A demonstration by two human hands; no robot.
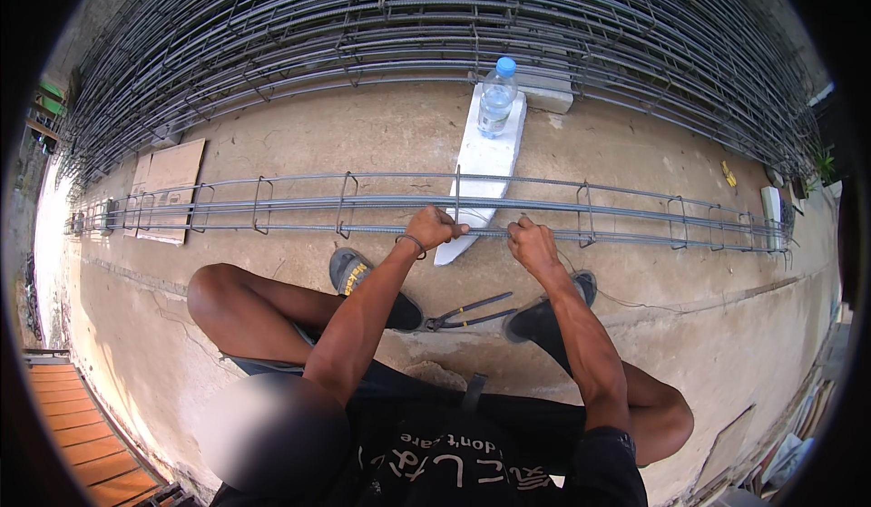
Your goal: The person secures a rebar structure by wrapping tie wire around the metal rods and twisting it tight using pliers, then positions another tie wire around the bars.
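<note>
Your left hand (434, 228) is clenched, its fingers (454, 229) curled tight around the near steel bar (635, 236) of the long rebar cage (299, 203) lying on the concrete floor (689, 326) in front of you; a band sits on that wrist. Your right hand (532, 244) is just beside it on the same bar, its fingers (519, 228) pinched closed at the bar, though what they pinch is too small to tell. Between the two hands an upright tie loop (457, 194) of the cage rises from the bar. The cage runs left to right across the view, made of several long bars joined by bent square loops spaced along it. Under it, crossing at an angle, lies a white foam block (485, 158), and a clear plastic water bottle (496, 99) with a blue cap stands on the far end of that block. Near your feet, between your two dark sandals (363, 276), a pair of pincers (467, 312) lies on the floor with its handles spread. You squat with knees wide, forearms reaching forward. Beyond the cage a large stack of similar cages (435, 17) fills the far side, and a piece of cardboard (168, 176) lies flat on the floor to the left.
</note>
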